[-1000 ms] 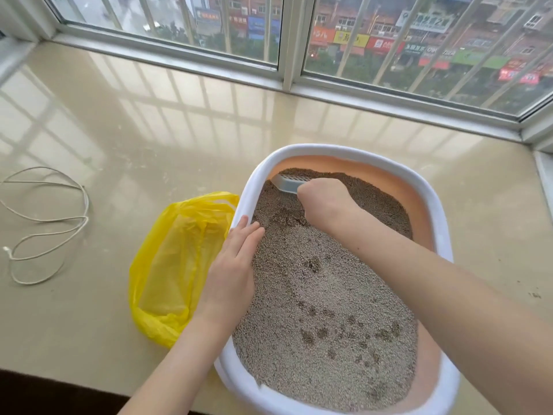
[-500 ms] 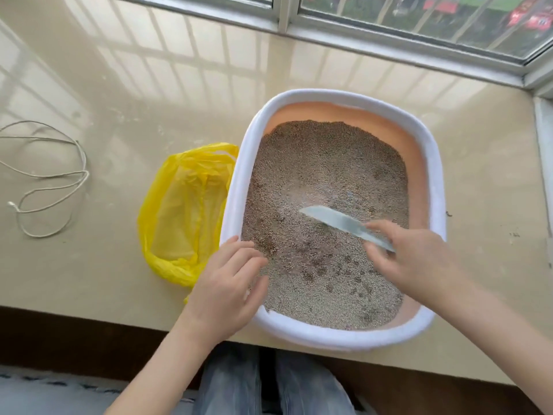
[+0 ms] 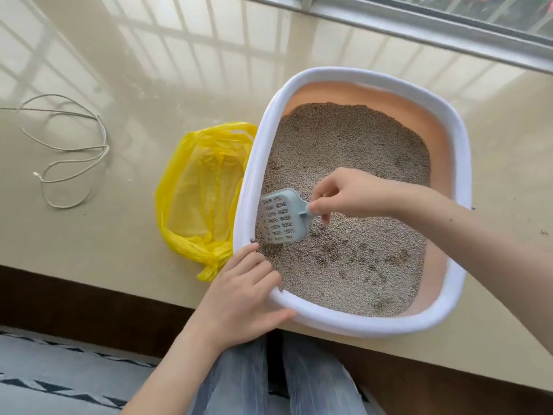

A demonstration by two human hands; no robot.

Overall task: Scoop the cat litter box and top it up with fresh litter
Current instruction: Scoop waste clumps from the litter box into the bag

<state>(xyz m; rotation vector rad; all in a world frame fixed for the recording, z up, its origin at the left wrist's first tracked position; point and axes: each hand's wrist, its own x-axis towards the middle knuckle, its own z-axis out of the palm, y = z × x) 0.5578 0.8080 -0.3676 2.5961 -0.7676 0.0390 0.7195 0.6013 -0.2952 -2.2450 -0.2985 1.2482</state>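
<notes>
Nearest to the camera are the person's legs in blue jeans (image 3: 269, 381), standing on a grey patterned rug (image 3: 59, 369). Just above them the left hand (image 3: 242, 298) grips the near-left corner of the white-rimmed, peach-coloured plastic litter box (image 3: 353, 324); its fingers curl over the rim to the inside and the thumb lies along the outer wall. The box stands on a glossy beige stone worktop (image 3: 134, 223) and its near edge reaches a little over the front of the worktop. It is filled with grey-brown granular cat litter (image 3: 344, 151), which has darker spots in the near half. Over the left part of the litter the right hand (image 3: 350, 194) pinches the handle of a pale blue slotted plastic scoop (image 3: 279, 218); the blade points to the near left, close to the rim. Just beside the box on its left lies an open yellow plastic bag (image 3: 197, 196). Farther left a thin white cord (image 3: 71, 151) lies in loose loops. Behind everything runs a grey metal window frame (image 3: 419, 22).
</notes>
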